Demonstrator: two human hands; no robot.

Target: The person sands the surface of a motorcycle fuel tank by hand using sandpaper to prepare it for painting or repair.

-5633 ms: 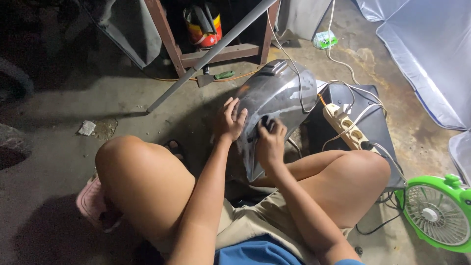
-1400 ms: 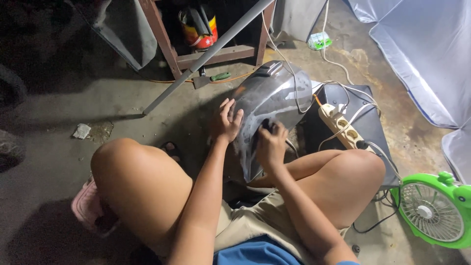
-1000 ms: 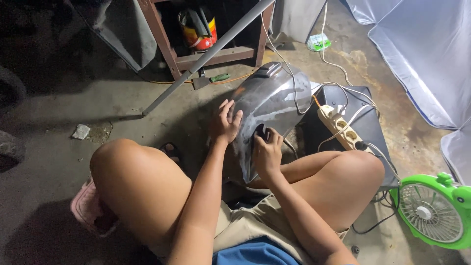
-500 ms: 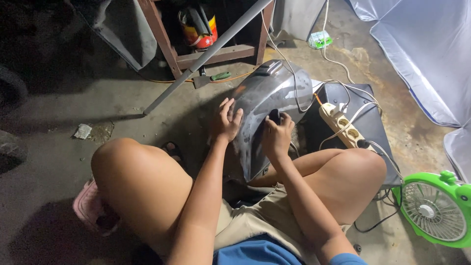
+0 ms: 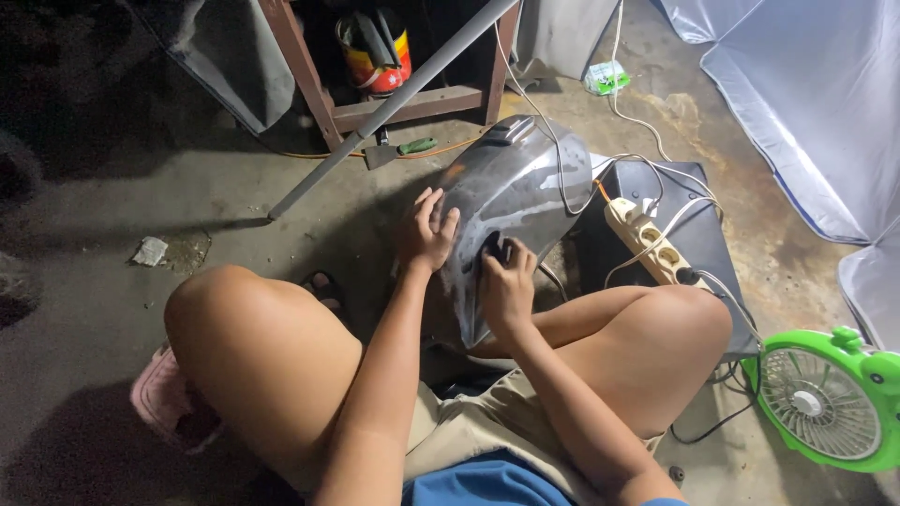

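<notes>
Concrete floor (image 5: 234,206) surrounds you. Your left hand (image 5: 429,231) braces the glossy, stiff, probably slippery fender panel (image 5: 511,201) by its edge. Your right hand (image 5: 506,281) seems closed on something dark.

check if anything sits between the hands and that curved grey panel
Nothing visible does. The left hand lies flat on the curved grey panel at its left edge, and the right hand presses directly against its lower face.

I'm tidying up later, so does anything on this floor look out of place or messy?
A few things. A crumpled scrap of paper lies on the bare concrete. A green-handled tool sits loose by the wooden shelf. Cords trail over the grey panel from the power strip.
</notes>
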